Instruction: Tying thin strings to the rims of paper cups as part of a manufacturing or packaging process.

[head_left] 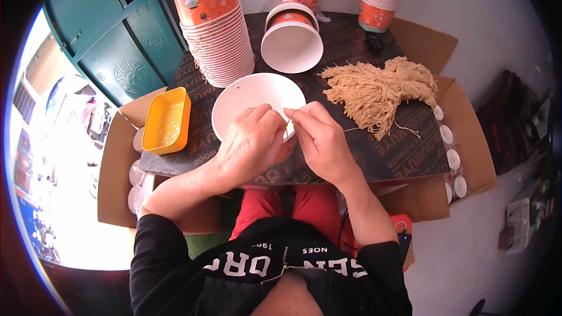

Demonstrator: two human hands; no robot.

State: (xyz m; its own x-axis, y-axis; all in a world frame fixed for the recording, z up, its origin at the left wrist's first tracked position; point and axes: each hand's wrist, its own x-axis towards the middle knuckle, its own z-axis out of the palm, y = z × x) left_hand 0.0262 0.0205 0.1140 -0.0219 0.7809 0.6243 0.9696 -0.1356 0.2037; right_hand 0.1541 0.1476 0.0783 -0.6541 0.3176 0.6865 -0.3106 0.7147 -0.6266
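A wide paper bucket, white inside, lies tipped with its mouth toward me and a small dark hole near its rim. Over its near side, my left hand and my right hand are almost touching, fingers pinched. Between the fingertips runs a thin tan cord, and a strand comes out to the right of my right hand. My hands hide the bucket's near rim. To their right lies a loose bundle of tan cords.
A tall stack of nested orange buckets stands at the left, beside a yellow plastic tub. Behind are more buckets lying on their sides and another stack. Open cardboard boxes flank the dark plywood table.
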